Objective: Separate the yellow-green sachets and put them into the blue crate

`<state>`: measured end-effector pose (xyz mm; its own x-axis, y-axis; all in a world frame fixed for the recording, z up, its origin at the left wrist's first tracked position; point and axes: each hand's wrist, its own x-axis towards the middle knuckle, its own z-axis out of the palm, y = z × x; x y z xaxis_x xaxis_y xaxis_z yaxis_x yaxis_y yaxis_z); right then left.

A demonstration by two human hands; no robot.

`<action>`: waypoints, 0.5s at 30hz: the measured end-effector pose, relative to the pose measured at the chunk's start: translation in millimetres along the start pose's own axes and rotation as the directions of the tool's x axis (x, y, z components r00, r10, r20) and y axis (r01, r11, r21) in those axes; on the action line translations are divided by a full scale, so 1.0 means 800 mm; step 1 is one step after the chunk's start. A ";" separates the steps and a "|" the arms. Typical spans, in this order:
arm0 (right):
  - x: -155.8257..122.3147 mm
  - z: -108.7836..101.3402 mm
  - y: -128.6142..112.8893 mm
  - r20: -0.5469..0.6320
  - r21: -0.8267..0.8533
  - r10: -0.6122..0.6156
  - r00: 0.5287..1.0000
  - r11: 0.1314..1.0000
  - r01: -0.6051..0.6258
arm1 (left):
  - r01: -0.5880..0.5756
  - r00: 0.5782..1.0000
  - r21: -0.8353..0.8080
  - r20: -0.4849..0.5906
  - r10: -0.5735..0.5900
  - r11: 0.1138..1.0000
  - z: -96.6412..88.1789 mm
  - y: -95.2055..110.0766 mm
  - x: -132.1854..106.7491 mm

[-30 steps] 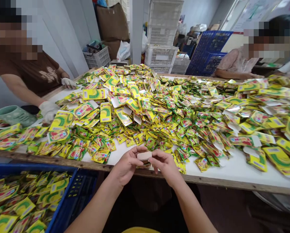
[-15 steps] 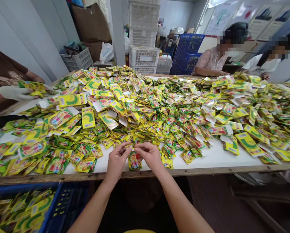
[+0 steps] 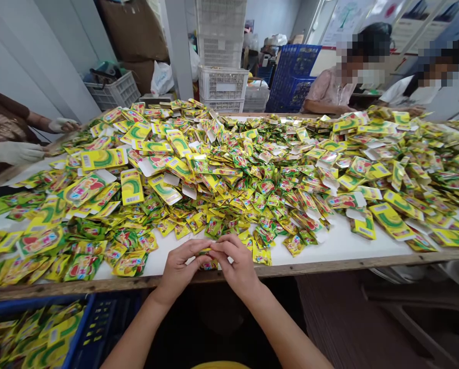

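Note:
Close to the table's front edge, my left hand (image 3: 183, 265) and my right hand (image 3: 235, 264) meet with bent fingers. Between the fingertips of both is a small yellow-green packet (image 3: 205, 251), mostly covered by the fingers. Just below it, part of another printed packet (image 3: 211, 265) shows between my thumbs. Beyond my hands rises a broad heap of small shiny packets (image 3: 265, 187), printed green, yellow and red. Mixed among them are flat yellow cardboard boxes (image 3: 131, 186), some with white flaps standing up.
A wooden rim (image 3: 310, 267) edges the white table (image 3: 340, 241). At lower left stands a blue crate (image 3: 83, 320) holding packets and boxes. A co-worker's gloved hand (image 3: 16, 152) is at the left; two people sit across the table. White crates (image 3: 223, 84) are stacked behind.
Both hands have lowered slightly towards the table edge, and the packet is now tilted nearly edge-on between my fingers. At left, the co-worker's gloved hand no longer holds packets.

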<state>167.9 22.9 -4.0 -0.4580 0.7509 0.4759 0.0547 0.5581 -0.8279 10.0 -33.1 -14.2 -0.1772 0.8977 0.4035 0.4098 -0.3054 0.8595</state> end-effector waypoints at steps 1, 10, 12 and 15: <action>-0.006 -0.001 0.000 0.010 -0.003 -0.002 1.000 1.000 0.002 | -0.024 1.000 0.009 0.020 0.023 1.000 0.000 0.001 -0.003; 0.003 -0.125 0.090 -0.273 -0.551 0.309 0.911 0.726 -0.412 | -0.184 0.978 0.162 0.128 0.164 0.969 0.010 0.000 -0.017; 0.014 -0.152 0.105 -0.199 -0.678 0.342 0.918 0.629 -0.381 | -0.172 0.978 0.192 0.154 0.143 0.966 0.013 -0.002 -0.014; 0.026 -0.178 0.107 -0.045 -0.742 0.419 0.907 0.594 -0.311 | -0.013 0.997 0.161 -0.078 0.026 0.987 -0.008 0.000 -0.018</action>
<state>289.8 136.5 -23.0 -0.3525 0.9307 0.0979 0.8331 0.3597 -0.4201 6.5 -48.0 -17.9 -0.2361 0.8620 0.4486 0.5511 -0.2614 0.7924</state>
